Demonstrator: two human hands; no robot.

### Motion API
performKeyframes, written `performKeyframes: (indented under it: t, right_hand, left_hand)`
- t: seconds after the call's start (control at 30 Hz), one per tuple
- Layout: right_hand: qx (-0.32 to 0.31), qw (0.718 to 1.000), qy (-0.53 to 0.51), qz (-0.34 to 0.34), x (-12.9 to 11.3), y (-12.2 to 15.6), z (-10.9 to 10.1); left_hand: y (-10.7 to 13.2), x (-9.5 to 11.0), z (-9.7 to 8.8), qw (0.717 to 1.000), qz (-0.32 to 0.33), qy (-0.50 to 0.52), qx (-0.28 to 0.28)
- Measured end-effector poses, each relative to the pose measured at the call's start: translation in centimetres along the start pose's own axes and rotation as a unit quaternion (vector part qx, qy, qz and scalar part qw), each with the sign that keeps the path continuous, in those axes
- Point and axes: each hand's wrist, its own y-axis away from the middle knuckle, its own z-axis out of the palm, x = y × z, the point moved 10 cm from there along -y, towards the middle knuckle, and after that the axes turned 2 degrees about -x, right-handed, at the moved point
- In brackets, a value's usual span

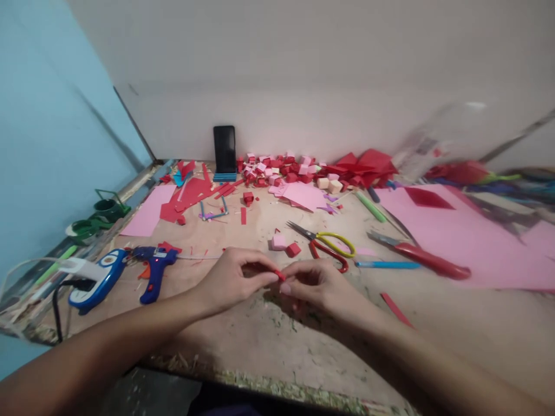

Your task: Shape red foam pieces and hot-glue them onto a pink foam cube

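Both my hands meet above the middle of the wooden table [260, 341]. My left hand [236, 278] and my right hand [316, 284] pinch a small red paper piece [280, 275] between their fingertips. Just beyond my fingers lie a pink paper cube [278, 241] and a red paper cube [293, 249]. Yellow-and-red handled scissors [328, 245] lie right of those cubes.
A blue glue gun [152, 270] and a blue-white tape dispenser [97, 280] lie at the left. A black phone [224, 149] leans on the back wall beside a heap of red and pink cubes [281, 169]. Red-handled shears [418, 258], a blue pen [385, 264] and pink sheets [468, 237] lie right.
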Motion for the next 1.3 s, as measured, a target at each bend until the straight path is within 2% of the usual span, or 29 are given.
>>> performKeyframes:
  t: [0.03,0.13,0.23,0.4,0.6,0.8,0.97,1.2,1.3]
  right_hand:
    - [0.019,0.999,0.021,-0.015,-0.3,0.1,-0.3]
    - [0.025,0.995,0.083,-0.053,-0.9,0.2,-0.3]
    - [0.03,0.992,0.091,-0.077,-1.0,0.1,-0.7]
    - [0.003,0.991,0.097,-0.093,-0.9,0.3,-0.4]
    - [0.004,0.989,0.1,-0.108,-1.5,0.7,0.0]
    - [-0.022,0.999,0.017,-0.046,-0.3,0.2,0.2]
    - [-0.049,0.997,-0.032,-0.048,-0.3,0.1,0.3]
    - [-0.041,0.997,-0.07,-0.011,0.2,-0.1,0.0]
    - [-0.051,0.997,-0.065,-0.004,0.4,-0.1,0.2]
  left_hand:
    - [0.0,-0.4,0.0,1.0,-0.015,0.013,0.001]
    - [0.1,-1.4,-0.1,0.997,-0.059,0.041,0.01]
    - [0.2,-1.8,-0.1,0.995,-0.09,0.049,0.012]
    - [0.4,-1.5,0.3,0.995,-0.097,0.037,-0.008]
    - [0.1,-1.1,0.6,0.998,-0.052,0.032,-0.006]
    - [0.4,0.2,0.3,0.999,0.02,-0.028,0.01]
    - [0.4,1.2,0.6,0.996,0.043,-0.073,-0.015]
    - [0.7,2.6,1.2,0.982,0.104,-0.145,-0.058]
    - [1.2,3.4,1.6,0.963,0.175,-0.198,-0.056]
